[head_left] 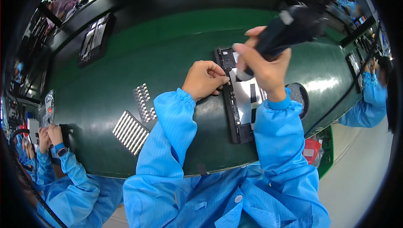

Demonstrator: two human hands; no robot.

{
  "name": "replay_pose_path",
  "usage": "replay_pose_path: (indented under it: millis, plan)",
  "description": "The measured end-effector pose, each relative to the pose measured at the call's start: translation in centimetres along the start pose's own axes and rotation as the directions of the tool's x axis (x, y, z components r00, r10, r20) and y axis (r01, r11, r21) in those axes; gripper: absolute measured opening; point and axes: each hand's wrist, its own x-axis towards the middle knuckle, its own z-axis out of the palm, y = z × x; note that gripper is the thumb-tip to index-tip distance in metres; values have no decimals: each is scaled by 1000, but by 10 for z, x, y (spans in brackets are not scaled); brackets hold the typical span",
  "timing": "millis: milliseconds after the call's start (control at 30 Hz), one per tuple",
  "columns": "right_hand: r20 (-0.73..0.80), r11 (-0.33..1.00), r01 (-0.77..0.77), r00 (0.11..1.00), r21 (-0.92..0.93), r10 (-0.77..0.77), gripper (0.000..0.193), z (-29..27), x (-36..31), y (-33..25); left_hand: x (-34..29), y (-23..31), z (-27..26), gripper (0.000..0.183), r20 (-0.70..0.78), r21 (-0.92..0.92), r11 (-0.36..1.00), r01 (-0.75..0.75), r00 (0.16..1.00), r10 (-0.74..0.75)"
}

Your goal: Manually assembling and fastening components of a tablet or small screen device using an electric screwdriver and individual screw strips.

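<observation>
A black frame-like device part (241, 133) with silvery panels lies on the green table in front of me. My right hand (268, 70) is wrapped round a black electric screwdriver (289, 30), blurred by motion, its lower end over the upper part of the device. At the device's left edge my left hand (205, 79) is closed in a pinch, thumb and fingertips touching or very near the edge. Whatever is between those fingers is too small to make out. A round dark dish (299, 98) of small bits stands right of the device, partly behind my right sleeve.
Left of my left arm lie a sheet of small parts (144, 102) and a striped pad (130, 132). Another device part (95, 39) rests at the far left. A green bin (326, 152) stands below the table's right edge. Co-workers sit at both sides, and a black cable (342, 102) crosses the right.
</observation>
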Motion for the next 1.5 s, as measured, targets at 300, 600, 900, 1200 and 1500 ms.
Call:
replay_pose_path:
  millis: [300, 600, 900, 1200, 1500]
  plan:
    - [-283, 997, 70, 957, 16, -63, 39, -143, -24, -39, 8, 1, 1, 75, -2, 195, 913, -360, 930, 367]
    - [-403, 997, 44, 913, -56, -62, 24, -178, -39, -26, -6, 4, -2, 93, 153, 211, 948, -240, 966, 210]
    - [-377, 991, 7, 924, -137, -59, 25, -184, -34, -16, -15, 12, 11, 87, 148, 168, 975, -143, 982, 118]
    - [-371, 983, -19, 927, -181, -50, 27, -181, -32, -10, -16, 16, 12, 88, 130, 156, 981, -118, 987, 98]
    - [-374, 986, -4, 925, -168, -60, 24, -176, -32, -10, -19, 16, 11, 86, 102, 195, 974, -118, 990, 100]
